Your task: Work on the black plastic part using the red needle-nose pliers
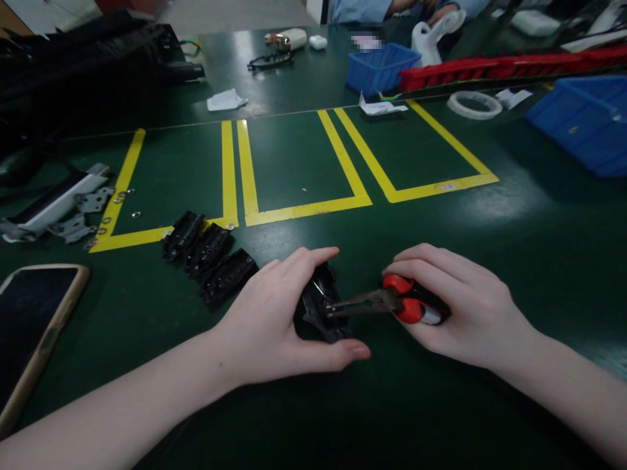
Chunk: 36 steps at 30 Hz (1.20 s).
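My left hand [279, 313] is closed around a black plastic part [321, 297], thumb on its near side and fingers on its far side. In my right hand [460, 307] is a pair of needle-nose pliers [409, 300] with red and black handles. Their long jaws point left and their tips touch the part; whether they pinch anything there is too small to tell. Just left of my left hand, three similar black plastic parts [229, 275] lie in a slanting row on the green table [392, 411].
A phone [34, 320] lies at the left edge, with metal brackets [73, 227] and small rings [136, 214] beyond it. Yellow tape [308, 210] marks the table. Blue bins [578, 124], a tape roll [474, 104] and a red strip [514, 65] are at the right. Another person's sleeve [360, 10] shows behind.
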### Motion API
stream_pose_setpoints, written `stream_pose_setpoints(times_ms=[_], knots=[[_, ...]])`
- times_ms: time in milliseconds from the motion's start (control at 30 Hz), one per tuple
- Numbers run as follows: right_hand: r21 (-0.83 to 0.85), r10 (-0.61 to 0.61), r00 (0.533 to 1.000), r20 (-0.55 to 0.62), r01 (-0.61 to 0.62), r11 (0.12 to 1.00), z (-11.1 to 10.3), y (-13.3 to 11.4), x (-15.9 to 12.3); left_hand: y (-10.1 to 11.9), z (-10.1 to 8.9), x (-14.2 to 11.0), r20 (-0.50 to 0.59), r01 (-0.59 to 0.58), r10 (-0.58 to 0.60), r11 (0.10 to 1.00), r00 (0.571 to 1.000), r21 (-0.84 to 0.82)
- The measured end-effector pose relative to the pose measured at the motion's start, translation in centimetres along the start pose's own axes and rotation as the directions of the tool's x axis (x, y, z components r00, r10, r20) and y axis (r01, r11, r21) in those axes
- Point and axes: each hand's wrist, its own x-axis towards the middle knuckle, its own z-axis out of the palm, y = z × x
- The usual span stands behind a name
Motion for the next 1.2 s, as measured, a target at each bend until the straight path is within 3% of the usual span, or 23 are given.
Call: stream_pose_setpoints(times_ms=[567,833,1200], knots=[[-0.006,0.009,0.995,0.101,-0.008,1.0,0.12,-0.51,0.28,0.28,0.09,0.09,-0.002,-0.041,0.042,0.99,0.999,0.137],[-0.168,-0.045,0.999,0.018,0.047,0.985,0.2,-0.21,-0.19,0.18,0.02,0.27,0.02,-0.038,0.037,0.997,0.999,0.061],[-0.081,0.031,0.999,-0.018,-0.032,0.996,-0.29,-0.08,0.11,0.33,0.03,0.3,-0.007,-0.066,0.067,0.993,0.998,0.102]])
